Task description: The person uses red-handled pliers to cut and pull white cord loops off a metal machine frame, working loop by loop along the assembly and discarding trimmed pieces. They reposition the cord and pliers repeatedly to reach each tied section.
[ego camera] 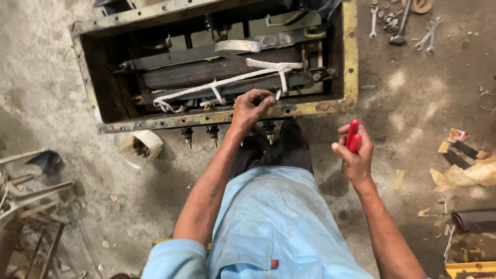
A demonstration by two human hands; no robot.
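Note:
A large open metal box (pixel 350 62) with a worn yellow rim lies on the floor in front of me. Inside it sits a dark laminated core (pixel 206 70) bound with white tape strips (pixel 227 81). My left hand (pixel 251 107) reaches over the near rim, fingers pinched on something small at the core's edge; what it grips is hidden. My right hand (pixel 354 152) is raised to the right of the box, closed around a tool with red handles (pixel 353 135). Three threaded terminals (pixel 213 133) stick out below the near rim.
Spanners (pixel 430 35), a hammer (pixel 401 27) and loose nuts lie on the dirt floor at the top right. A small white container with parts (pixel 140 147) sits left of my knee. Scrap metal bars (pixel 31 194) are piled at left, paper scraps (pixel 467 173) at right.

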